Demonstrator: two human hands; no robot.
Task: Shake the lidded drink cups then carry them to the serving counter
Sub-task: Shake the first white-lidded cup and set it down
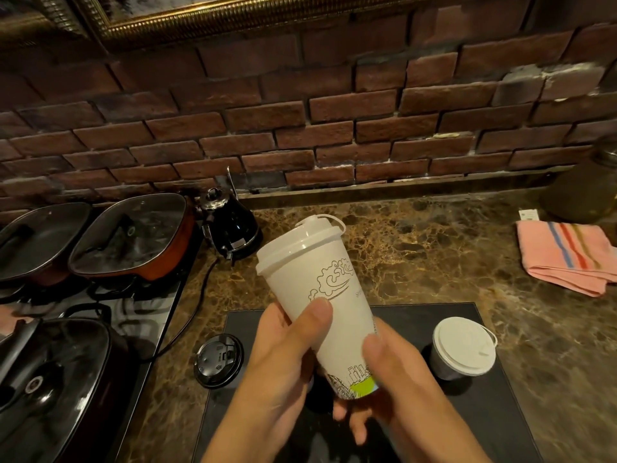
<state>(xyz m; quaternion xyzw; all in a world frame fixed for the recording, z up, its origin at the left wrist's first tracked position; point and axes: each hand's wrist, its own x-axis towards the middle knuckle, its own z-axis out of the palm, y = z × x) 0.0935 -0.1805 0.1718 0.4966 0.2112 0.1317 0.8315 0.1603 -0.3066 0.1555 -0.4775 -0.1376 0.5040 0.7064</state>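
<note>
A tall white paper cup (320,289) with a line drawing and a white lid is held tilted in the air above the black mat (414,315). My left hand (283,349) grips its side with the thumb across the front. My right hand (397,379) grips its lower part, fingers curled under the base. A second, shorter lidded cup (462,350) stands upright on the mat to the right of my hands.
A loose black lid (218,360) lies on the marble counter (417,248) left of the mat. Lidded pans (133,235) and a black kettle (230,225) stand at the left. A pink striped cloth (567,259) and a dark jar (584,192) sit at the right, below the brick wall.
</note>
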